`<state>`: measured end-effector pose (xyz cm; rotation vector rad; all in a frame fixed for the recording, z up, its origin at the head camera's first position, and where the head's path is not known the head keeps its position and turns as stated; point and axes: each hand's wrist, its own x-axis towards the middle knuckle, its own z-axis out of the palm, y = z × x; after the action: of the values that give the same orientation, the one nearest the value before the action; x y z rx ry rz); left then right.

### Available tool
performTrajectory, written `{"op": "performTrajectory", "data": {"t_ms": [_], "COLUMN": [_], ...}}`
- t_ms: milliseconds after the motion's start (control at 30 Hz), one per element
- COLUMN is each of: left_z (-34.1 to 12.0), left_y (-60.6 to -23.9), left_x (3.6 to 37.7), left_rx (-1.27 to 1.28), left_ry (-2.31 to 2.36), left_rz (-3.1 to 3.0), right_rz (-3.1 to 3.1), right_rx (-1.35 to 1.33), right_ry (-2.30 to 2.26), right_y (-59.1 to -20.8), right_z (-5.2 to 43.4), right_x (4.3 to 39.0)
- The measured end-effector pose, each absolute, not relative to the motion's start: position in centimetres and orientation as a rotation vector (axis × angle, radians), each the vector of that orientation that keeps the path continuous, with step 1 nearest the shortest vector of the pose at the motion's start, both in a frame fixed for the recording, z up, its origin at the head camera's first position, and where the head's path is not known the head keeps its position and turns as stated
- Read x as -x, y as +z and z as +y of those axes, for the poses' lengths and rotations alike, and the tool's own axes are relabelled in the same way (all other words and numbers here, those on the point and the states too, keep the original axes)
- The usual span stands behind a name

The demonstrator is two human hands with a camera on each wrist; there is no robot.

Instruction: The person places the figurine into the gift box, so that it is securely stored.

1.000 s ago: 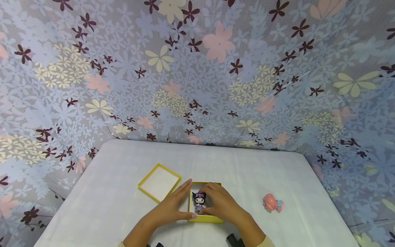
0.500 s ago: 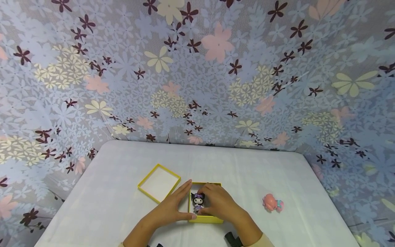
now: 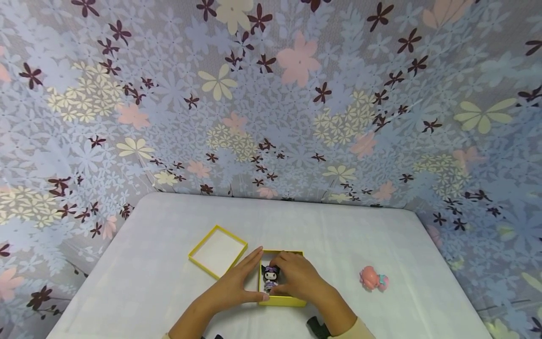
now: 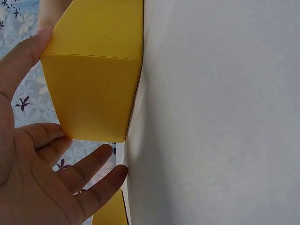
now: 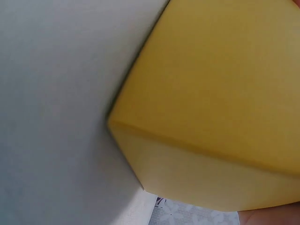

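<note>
A small figurine (image 3: 270, 277) with black ears and a white face lies face up in the open yellow box (image 3: 282, 301), near its left wall. My right hand (image 3: 301, 278) reaches over the right side and holds the figurine between thumb and fingers. My left hand (image 3: 230, 288) grips the box's left side, thumb at the front corner and fingers at the back. The left wrist view shows that hand (image 4: 40, 173) touching two corners of the yellow wall (image 4: 93, 93). In the right wrist view the box (image 5: 211, 93) hides most of the right hand.
A shallow yellow-edged lid (image 3: 218, 252), white inside, lies turned at an angle behind the left hand. To the right rests a coral-pink toy (image 3: 370, 278) with a blue part. The white-covered table (image 3: 338, 230) meets a flower-patterned cloth (image 3: 271, 117) behind.
My right hand and the figurine have shifted slightly left inside the box, closer to its left wall. The left hand, the box and the lid stay in place.
</note>
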<state>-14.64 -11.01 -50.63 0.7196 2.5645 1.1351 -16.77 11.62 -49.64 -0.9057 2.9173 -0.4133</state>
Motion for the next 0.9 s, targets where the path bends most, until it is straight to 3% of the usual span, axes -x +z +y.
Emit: {"op": "performTrajectory", "data": {"t_ms": [400, 900], "left_z": [-11.0, -11.1], "left_y": [-50.8, -50.7], "left_x": [14.6, 14.7], "left_rx": [-0.732, -0.736], "left_ry": [1.151, 1.110], "left_rz": [2.537, 2.575], "right_rz": [2.874, 2.805], "right_rx": [0.914, 0.896], "right_ry": [-0.472, -0.887], "right_y": [-49.6, -49.5], "right_z": [12.1, 13.1], "right_x": [16.8, 16.9]}}
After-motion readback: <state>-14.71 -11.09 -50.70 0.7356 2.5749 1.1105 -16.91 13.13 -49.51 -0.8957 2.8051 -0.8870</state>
